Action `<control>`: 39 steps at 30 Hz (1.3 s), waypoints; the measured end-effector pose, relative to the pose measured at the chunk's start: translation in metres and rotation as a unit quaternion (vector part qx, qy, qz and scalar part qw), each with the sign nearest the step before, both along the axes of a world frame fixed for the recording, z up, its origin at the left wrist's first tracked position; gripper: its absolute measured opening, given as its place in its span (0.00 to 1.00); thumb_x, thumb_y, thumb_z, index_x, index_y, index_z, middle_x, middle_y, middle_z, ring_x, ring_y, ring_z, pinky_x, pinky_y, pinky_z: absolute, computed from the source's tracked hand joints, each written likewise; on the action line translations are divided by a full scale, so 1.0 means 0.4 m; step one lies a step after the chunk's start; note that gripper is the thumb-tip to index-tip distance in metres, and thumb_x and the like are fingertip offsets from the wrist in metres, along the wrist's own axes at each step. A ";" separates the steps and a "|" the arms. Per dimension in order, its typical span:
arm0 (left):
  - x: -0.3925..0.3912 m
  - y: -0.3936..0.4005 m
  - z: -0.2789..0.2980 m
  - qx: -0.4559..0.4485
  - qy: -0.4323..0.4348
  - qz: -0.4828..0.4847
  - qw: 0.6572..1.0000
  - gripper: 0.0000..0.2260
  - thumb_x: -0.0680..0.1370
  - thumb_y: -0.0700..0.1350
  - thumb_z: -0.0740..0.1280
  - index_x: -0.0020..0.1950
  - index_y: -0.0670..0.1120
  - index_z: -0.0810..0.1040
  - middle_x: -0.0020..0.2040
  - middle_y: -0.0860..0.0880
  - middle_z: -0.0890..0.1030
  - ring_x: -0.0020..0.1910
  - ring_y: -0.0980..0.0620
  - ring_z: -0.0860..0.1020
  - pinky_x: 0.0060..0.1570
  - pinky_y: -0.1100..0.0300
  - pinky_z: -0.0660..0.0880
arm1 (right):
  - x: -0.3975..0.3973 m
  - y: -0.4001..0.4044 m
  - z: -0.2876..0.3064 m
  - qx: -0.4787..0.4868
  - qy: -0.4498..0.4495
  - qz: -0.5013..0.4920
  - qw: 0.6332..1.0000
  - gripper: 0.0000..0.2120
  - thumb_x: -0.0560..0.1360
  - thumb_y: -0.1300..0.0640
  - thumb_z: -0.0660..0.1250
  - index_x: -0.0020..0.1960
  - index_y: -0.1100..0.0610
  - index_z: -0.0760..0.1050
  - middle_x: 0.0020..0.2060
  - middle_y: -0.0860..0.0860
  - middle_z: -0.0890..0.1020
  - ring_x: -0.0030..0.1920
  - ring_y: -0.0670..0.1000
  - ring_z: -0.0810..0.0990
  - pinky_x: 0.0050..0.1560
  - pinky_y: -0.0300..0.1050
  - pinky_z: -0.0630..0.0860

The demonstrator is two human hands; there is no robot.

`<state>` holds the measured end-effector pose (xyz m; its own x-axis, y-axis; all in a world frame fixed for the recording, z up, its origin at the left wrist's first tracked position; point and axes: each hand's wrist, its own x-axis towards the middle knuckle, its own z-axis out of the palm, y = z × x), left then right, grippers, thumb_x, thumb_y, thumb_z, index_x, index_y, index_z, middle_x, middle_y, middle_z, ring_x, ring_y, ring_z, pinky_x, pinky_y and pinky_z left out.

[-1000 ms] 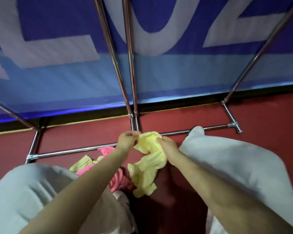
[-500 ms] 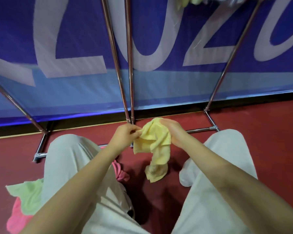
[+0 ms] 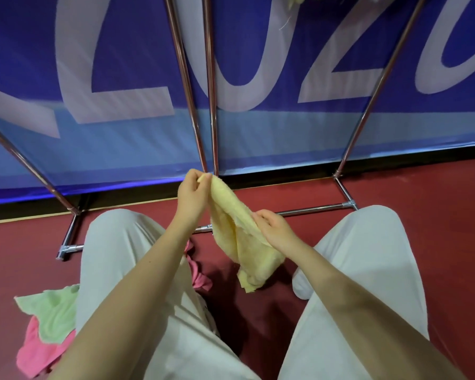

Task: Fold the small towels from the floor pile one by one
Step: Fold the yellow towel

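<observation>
A small yellow towel [image 3: 244, 242] hangs crumpled in the air above the red floor, between my knees. My left hand [image 3: 194, 194] pinches its top corner, raised near the metal rack uprights. My right hand [image 3: 276, 231] grips the towel's edge lower down and to the right. The rest of the cloth droops below both hands. On the floor at the lower left lie a light green towel [image 3: 51, 311] and a pink towel [image 3: 37, 352]. Another pink towel [image 3: 199, 278] shows between my legs, partly hidden by my left arm.
A chrome clothes rack stands in front of me, with its base bar [image 3: 313, 208] on the floor and uprights [image 3: 211, 105] rising against a blue banner [image 3: 121, 78] with white letters. My legs in light trousers [image 3: 368, 256] frame the working space on the red floor [image 3: 436, 215].
My left hand has lifted its corner of the yellow towel higher, while my right hand has slid down and right along the edge. The towel is stretched out more between them.
</observation>
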<state>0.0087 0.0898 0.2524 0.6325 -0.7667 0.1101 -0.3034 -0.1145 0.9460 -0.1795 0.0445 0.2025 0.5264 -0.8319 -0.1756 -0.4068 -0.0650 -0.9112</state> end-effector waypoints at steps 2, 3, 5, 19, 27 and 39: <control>0.015 0.002 0.001 -0.005 0.025 0.034 0.999 0.13 0.81 0.44 0.62 0.37 0.49 0.67 0.33 0.53 0.68 0.32 0.58 0.65 0.33 0.65 0.63 | 0.003 0.010 0.005 -0.043 0.001 0.037 0.998 0.16 0.79 0.49 0.62 0.45 0.62 0.74 0.32 0.48 0.70 0.33 0.44 0.68 0.36 0.41 0.64; 0.022 0.003 -0.001 -0.005 0.031 0.050 0.998 0.13 0.81 0.45 0.62 0.37 0.49 0.67 0.34 0.53 0.68 0.32 0.58 0.65 0.33 0.64 0.63 | 0.003 0.013 0.005 -0.059 0.010 0.055 0.997 0.16 0.78 0.48 0.63 0.45 0.63 0.74 0.33 0.49 0.71 0.34 0.45 0.69 0.37 0.41 0.65; 0.041 0.007 -0.004 -0.008 0.047 0.090 0.995 0.12 0.82 0.45 0.61 0.38 0.49 0.67 0.34 0.53 0.68 0.33 0.58 0.65 0.33 0.64 0.64 | 0.000 0.016 0.002 -0.063 0.027 0.082 0.994 0.15 0.78 0.50 0.64 0.44 0.63 0.75 0.35 0.50 0.74 0.36 0.46 0.72 0.38 0.42 0.66; 0.008 0.030 -0.126 0.115 0.078 0.015 0.990 0.04 0.79 0.39 0.64 0.49 0.46 0.77 0.47 0.50 0.80 0.48 0.51 0.78 0.51 0.59 0.74 | 0.059 0.033 0.008 0.218 -0.145 -0.060 0.963 0.27 0.75 0.42 0.64 0.67 0.58 0.72 0.64 0.54 0.77 0.66 0.53 0.74 0.71 0.55 0.66; -0.118 0.068 -0.091 0.046 0.171 -0.135 0.975 0.09 0.81 0.45 0.63 0.57 0.47 0.81 0.49 0.53 0.82 0.43 0.58 0.79 0.42 0.67 0.74 | 0.085 0.012 0.073 0.292 -0.229 -0.123 0.920 0.14 0.81 0.55 0.55 0.49 0.63 0.76 0.37 0.58 0.81 0.38 0.55 0.81 0.40 0.48 0.77; -0.082 0.078 -0.129 0.022 0.193 -0.006 0.981 0.07 0.78 0.42 0.67 0.44 0.47 0.84 0.42 0.52 0.84 0.42 0.56 0.80 0.45 0.65 0.76 | 0.091 0.008 0.072 0.223 -0.188 -0.081 0.953 0.10 0.79 0.61 0.61 0.57 0.62 0.76 0.49 0.60 0.81 0.51 0.58 0.81 0.53 0.52 0.76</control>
<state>-0.0241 0.1208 0.2007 0.6119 -0.7726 -0.1691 0.0746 -0.1564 0.9849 -0.1431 0.0475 0.2315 0.4927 -0.7946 -0.3547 -0.0180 0.3982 -0.9171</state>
